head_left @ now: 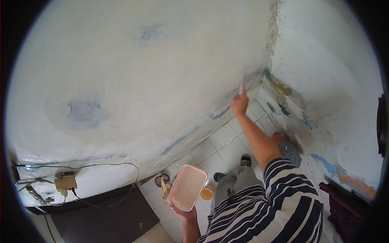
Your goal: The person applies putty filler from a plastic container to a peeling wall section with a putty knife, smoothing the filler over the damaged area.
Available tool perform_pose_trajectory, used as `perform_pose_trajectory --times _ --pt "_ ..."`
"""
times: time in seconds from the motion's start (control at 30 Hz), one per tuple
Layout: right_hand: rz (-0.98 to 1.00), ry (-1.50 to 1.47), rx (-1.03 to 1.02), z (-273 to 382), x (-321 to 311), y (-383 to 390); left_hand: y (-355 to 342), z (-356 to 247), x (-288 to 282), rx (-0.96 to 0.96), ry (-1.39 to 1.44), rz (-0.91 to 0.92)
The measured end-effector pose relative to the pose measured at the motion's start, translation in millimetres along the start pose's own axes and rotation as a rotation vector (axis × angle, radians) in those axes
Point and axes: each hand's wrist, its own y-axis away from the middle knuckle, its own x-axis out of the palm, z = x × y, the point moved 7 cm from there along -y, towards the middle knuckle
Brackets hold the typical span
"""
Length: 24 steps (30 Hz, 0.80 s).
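Note:
My right hand [240,103] reaches far forward, its fingers closed round a slim, pale tool that looks like a putty knife [242,84]. The blade is at the lower part of the off-white wall [162,81], close to the corner; whether it touches the wall I cannot tell. Low in front of me, my left hand [185,213] holds up a pink rectangular tub [196,167] from its near end. Inside the tub is a smooth beige surface, perhaps paste. Grey smudged patches mark the wall.
Peeling paint [283,91] runs along the corner and right wall. A socket box [65,183] with cables hangs at lower left above a dark flat panel [107,214]. An orange-yellow container [208,192] and a crumpled tan item [165,188] stand on the white tiles near my shoes.

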Motion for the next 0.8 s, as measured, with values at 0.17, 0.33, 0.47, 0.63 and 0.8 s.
perform_pose_trajectory --times 0.17,0.33,0.47,0.63,0.8 --pt "0.32 -0.047 -0.08 12 36 140 6 8 -3 -0.002 0.008 0.03" --pt "0.552 -0.091 0.052 -10 26 227 0 29 -19 -0.018 0.055 0.011" --pt "0.687 -0.63 0.827 -35 -12 229 -5 46 -40 -0.006 0.108 -0.019" --pt "0.653 -1.141 0.735 -12 -76 157 -21 39 -15 -0.01 0.155 0.08" --pt "0.671 -1.221 0.527 90 -125 149 -44 33 -9 -0.061 0.093 0.136"
